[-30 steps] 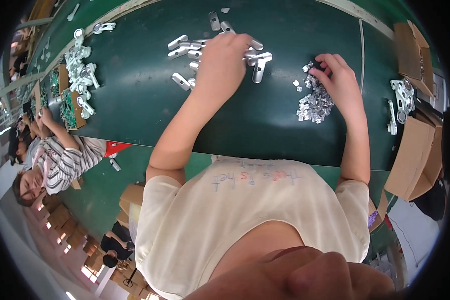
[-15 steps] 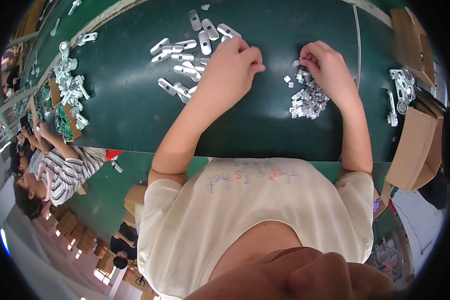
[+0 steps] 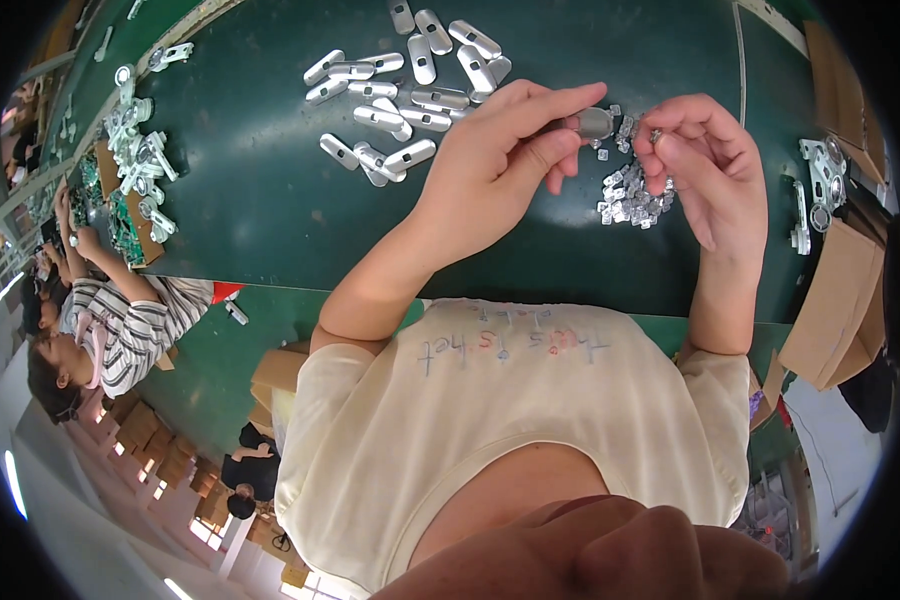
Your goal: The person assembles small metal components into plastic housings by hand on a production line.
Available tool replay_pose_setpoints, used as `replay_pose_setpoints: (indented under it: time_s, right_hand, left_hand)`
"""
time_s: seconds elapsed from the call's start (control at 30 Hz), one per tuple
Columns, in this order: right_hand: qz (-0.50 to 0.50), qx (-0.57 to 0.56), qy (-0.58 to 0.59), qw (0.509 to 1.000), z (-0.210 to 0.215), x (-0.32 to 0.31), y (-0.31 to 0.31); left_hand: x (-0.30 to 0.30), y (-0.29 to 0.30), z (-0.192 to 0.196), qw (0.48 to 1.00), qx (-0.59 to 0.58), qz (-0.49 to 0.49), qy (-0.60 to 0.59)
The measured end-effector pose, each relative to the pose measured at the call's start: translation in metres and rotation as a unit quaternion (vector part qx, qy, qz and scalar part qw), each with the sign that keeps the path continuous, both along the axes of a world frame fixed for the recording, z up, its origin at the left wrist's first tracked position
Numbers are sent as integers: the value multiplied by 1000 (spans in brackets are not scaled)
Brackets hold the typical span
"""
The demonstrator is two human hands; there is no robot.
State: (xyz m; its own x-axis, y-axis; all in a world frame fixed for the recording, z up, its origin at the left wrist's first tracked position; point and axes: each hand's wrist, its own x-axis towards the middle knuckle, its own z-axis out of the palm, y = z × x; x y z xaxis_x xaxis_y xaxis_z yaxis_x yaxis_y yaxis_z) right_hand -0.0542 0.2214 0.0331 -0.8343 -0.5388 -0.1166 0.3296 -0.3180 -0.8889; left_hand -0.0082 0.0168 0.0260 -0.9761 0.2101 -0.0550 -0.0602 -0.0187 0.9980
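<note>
Between the thumb and fingers of my left hand (image 3: pixel 505 150) is a silver, round-ended metal cover (image 3: pixel 596 123), its free end pointing right. My right hand (image 3: pixel 718 165) is close beside it, palm turned inward. Its thumb and index finger pinch a tiny clear piece (image 3: pixel 656 136), mostly covered by the fingertips. Below the fingers of both hands lies a heap of small clear square pieces (image 3: pixel 628 205). Left of my left hand, several silver covers (image 3: pixel 422 60) with small square holes are scattered on the green table (image 3: pixel 240 190).
White parts with round discs (image 3: pixel 135 150) pile up at the left, next to a cardboard box of green boards (image 3: pixel 125 235). More white parts (image 3: pixel 822 180) and open cardboard boxes (image 3: pixel 830 300) stand at the right. A person in a striped shirt (image 3: pixel 120 310) works at far left.
My left hand has moved right, away from the scattered covers, and now holds one. My right hand has lifted off the heap and turned palm inward with a clear piece pinched.
</note>
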Motion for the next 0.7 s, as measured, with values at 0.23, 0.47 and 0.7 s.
replay_pose_setpoints:
  time_s: [0.23, 0.47, 0.7]
  right_hand:
    - [9, 5, 44, 999, 8, 10, -3]
    - [-31, -12, 70, 997, 13, 15, -7]
    - [-114, 198, 270, 935, 15, 16, -7]
  left_hand:
    - [5, 4, 11, 999, 38, 15, -21]
    - [6, 6, 6, 999, 52, 6, 17]
    - [6, 5, 6, 999, 34, -4, 4]
